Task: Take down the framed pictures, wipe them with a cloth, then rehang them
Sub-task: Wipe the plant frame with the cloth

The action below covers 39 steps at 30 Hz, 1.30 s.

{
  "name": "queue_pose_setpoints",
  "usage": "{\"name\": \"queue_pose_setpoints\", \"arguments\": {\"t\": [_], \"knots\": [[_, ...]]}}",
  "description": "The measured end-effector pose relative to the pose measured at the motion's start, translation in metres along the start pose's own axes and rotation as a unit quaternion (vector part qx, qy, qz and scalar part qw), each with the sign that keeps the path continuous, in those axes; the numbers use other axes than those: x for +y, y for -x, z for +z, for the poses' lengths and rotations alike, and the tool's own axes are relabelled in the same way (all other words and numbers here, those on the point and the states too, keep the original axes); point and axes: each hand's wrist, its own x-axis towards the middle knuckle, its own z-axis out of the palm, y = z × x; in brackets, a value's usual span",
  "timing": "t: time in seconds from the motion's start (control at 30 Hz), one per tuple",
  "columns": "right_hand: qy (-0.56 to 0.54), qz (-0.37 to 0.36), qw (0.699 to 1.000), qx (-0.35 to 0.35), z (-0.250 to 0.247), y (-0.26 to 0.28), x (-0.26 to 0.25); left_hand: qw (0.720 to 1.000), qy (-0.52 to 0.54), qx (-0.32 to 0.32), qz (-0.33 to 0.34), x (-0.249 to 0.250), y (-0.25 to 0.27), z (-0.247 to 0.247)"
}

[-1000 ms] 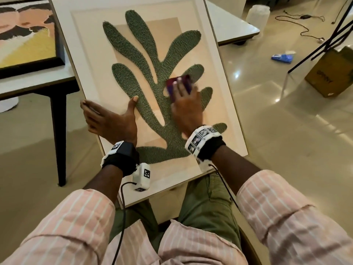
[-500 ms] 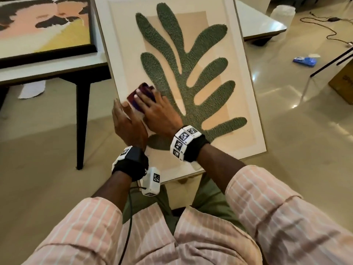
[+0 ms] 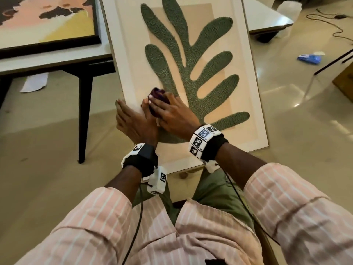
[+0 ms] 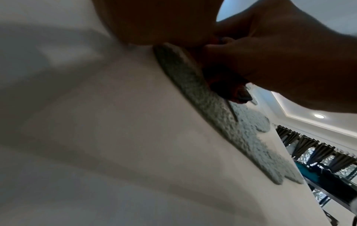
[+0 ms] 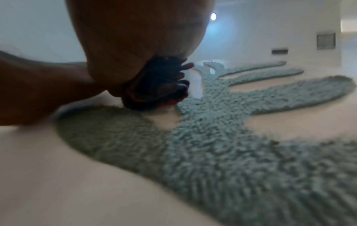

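A large white-framed picture (image 3: 254, 104) with a green leaf shape leans from my lap against the table edge. My left hand (image 3: 131, 121) holds its left edge, fingers along the side and thumb on the front. My right hand (image 3: 172, 111) holds a bunched dark purple cloth (image 3: 157, 93) and presses it on the front near the left border, touching the left thumb. In the right wrist view the cloth (image 5: 154, 85) sits crumpled under my fingers beside the leaf's stem. The left wrist view shows the picture's pale surface (image 4: 115, 137) and the cloth (image 4: 231, 91) under the right hand.
A second, black-framed painting (image 3: 47, 22) lies flat on the white table (image 3: 57, 58), whose dark leg (image 3: 85, 115) stands left of the picture. On the glossy floor lie a blue packet (image 3: 309, 58), a cable (image 3: 328, 18), white paper (image 3: 34, 83) and a cardboard box (image 3: 345, 81).
My right hand has swept the cloth from the middle of the leaf down-left to the border beside my left hand. The left hand keeps its hold on the edge.
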Motion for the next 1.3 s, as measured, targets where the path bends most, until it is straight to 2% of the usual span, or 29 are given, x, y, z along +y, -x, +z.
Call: {"name": "queue_pose_setpoints", "arguments": {"t": [0.03, 0.07, 0.17, 0.2, 0.3, 0.33, 0.4, 0.43, 0.47, 0.57, 0.6, 0.63, 0.67, 0.77, 0.8, 0.9, 0.93, 0.97, 1.03, 1.07, 1.13, 1.3], "knots": [[0.012, -0.008, 1.0, 0.002, -0.001, 0.008, 0.009, 1.0, -0.011, -0.002, 0.004, 0.003, 0.005, 0.002], [0.012, 0.022, 1.0, 0.018, -0.004, 0.012, 0.018, 1.0, -0.02, -0.003, 0.003, 0.005, 0.009, 0.003], [-0.022, 0.208, 0.976, 0.066, -0.012, 0.021, 0.033, 0.999, -0.043, -0.012, -0.007, 0.013, 0.015, 0.006], [-0.008, 0.208, 0.977, 0.052, -0.011, 0.023, 0.032, 0.999, -0.044, -0.008, -0.006, 0.017, 0.016, 0.008], [0.014, 0.106, 0.994, 0.019, -0.011, 0.03, 0.042, 0.999, -0.038, 0.016, 0.007, 0.022, 0.018, 0.012], [0.008, 0.118, 0.992, 0.038, -0.013, 0.033, 0.053, 0.999, -0.039, 0.016, 0.007, 0.022, 0.018, 0.013], [-0.028, 0.232, 0.968, 0.09, -0.019, 0.036, 0.069, 0.999, -0.051, 0.006, -0.001, 0.024, 0.017, 0.013], [-0.045, 0.286, 0.953, 0.094, -0.019, 0.037, 0.071, 0.998, -0.058, 0.0, -0.005, 0.024, 0.017, 0.013], [-0.037, 0.297, 0.95, 0.089, -0.018, 0.037, 0.067, 0.998, -0.061, -0.003, -0.009, 0.024, 0.017, 0.013], [0.012, 0.157, 0.985, 0.065, -0.008, 0.043, 0.064, 0.997, -0.071, -0.004, -0.005, 0.026, 0.018, 0.012], [0.015, 0.136, 0.988, 0.07, -0.007, 0.047, 0.074, 0.997, -0.073, -0.002, -0.001, 0.026, 0.019, 0.013], [0.009, 0.146, 0.985, 0.086, -0.006, 0.05, 0.085, 0.997, -0.073, 0.004, 0.002, 0.026, 0.019, 0.012], [-0.002, 0.189, 0.976, 0.103, -0.007, 0.053, 0.095, 0.997, -0.072, 0.011, 0.006, 0.026, 0.02, 0.011], [-0.036, 0.388, 0.912, 0.13, -0.014, 0.056, 0.113, 0.997, -0.074, 0.013, 0.015, 0.025, 0.021, 0.01], [-0.02, 0.404, 0.907, 0.113, -0.015, 0.057, 0.113, 0.997, -0.077, 0.011, 0.017, 0.024, 0.021, 0.01], [0.015, 0.332, 0.941, 0.068, -0.018, 0.07, 0.126, 0.996, -0.082, 0.01, 0.018, 0.021, 0.022, 0.012], [0.013, 0.335, 0.94, 0.067, -0.022, 0.076, 0.137, 0.996, -0.083, 0.009, 0.02, 0.021, 0.022, 0.012], [0.004, 0.368, 0.927, 0.073, -0.026, 0.08, 0.148, 0.996, -0.085, 0.009, 0.023, 0.021, 0.023, 0.012], [-0.024, 0.475, 0.876, 0.083, -0.035, 0.083, 0.16, 0.996, -0.088, 0.005, 0.028, 0.019, 0.023, 0.011], [-0.025, 0.504, 0.86, 0.078, -0.037, 0.081, 0.158, 0.996, -0.088, 0.007, 0.029, 0.019, 0.023, 0.011], [-0.014, 0.49, 0.869, 0.061, -0.037, 0.075, 0.142, 0.996, -0.089, 0.01, 0.03, 0.019, 0.023, 0.012], [0.024, 0.376, 0.926, -0.015, -0.017, 0.072, 0.064, 0.996, -0.089, 0.012, 0.028, 0.018, 0.023, 0.013]]}}
